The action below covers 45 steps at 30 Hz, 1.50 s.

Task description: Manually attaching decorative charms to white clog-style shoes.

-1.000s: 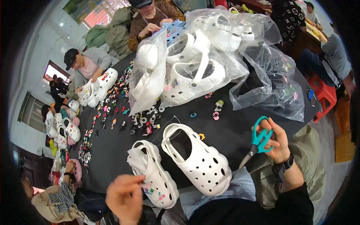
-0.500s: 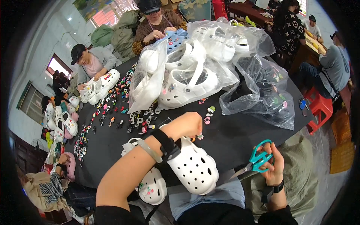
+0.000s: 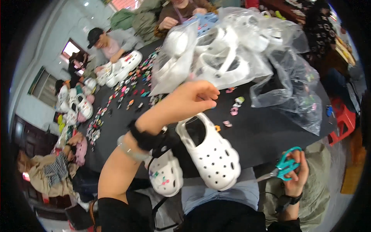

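Left hand (image 3: pixel 193 95) hangs half-open, perhaps empty. Right hand (image 3: pixel 299 176) grips scissors (image 3: pixel 285 166). White clog (image 3: pixel 215 161) looks light; heel strap (image 3: pixel 181 130) offers hold.

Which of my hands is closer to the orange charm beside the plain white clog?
Left. Your left hand hangs over the table, beyond the orange charm; your right hand, holding teal scissors, is farther, to its right and nearer you.

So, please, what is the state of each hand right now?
Left hand: open, nothing visible in it.
Right hand: closed on the teal-handled scissors.
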Motion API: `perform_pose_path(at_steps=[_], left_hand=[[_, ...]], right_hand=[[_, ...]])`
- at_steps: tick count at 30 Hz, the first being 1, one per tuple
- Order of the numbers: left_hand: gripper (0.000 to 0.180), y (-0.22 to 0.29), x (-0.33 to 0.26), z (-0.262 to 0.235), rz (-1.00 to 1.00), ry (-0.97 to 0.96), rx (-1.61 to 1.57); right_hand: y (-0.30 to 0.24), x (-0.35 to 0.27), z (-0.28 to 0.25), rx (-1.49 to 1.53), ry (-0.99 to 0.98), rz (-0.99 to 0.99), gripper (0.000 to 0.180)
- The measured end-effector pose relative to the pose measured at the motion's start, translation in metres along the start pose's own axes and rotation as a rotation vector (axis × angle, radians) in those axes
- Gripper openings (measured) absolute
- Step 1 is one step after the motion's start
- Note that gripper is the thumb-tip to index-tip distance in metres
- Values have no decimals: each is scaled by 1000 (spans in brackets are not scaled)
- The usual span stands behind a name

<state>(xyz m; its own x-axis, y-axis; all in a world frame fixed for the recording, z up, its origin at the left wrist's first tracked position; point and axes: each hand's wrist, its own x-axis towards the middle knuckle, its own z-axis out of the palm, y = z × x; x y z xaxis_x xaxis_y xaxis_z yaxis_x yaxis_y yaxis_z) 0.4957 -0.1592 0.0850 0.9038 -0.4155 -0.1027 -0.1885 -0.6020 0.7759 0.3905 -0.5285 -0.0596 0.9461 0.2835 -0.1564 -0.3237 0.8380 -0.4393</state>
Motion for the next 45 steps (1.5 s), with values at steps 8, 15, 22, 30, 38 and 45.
perform_pose_path(at_steps=[8, 15, 22, 30, 38, 45], left_hand=[[38, 22, -211, 8, -175, 260, 333], [98, -63, -276, 102, -404, 586, 98], [113, -83, -269, 165, -422, 874, -74], [95, -60, -238, 161, -411, 902, 218], [42, -60, -230, 113, -374, 581, 44], [33, -71, -228, 105, -84, 387, 598]], right_hand=[[36, -12, 23, -83, -197, -64, 36], [103, -31, 43, -372, -345, 330, 44], [130, -27, 28, -751, -334, 83, 50], [131, 47, 33, -465, -417, -48, 30], [116, 28, 33, -403, -339, 21, 29], [111, 22, 49, -443, -323, 3, 29]])
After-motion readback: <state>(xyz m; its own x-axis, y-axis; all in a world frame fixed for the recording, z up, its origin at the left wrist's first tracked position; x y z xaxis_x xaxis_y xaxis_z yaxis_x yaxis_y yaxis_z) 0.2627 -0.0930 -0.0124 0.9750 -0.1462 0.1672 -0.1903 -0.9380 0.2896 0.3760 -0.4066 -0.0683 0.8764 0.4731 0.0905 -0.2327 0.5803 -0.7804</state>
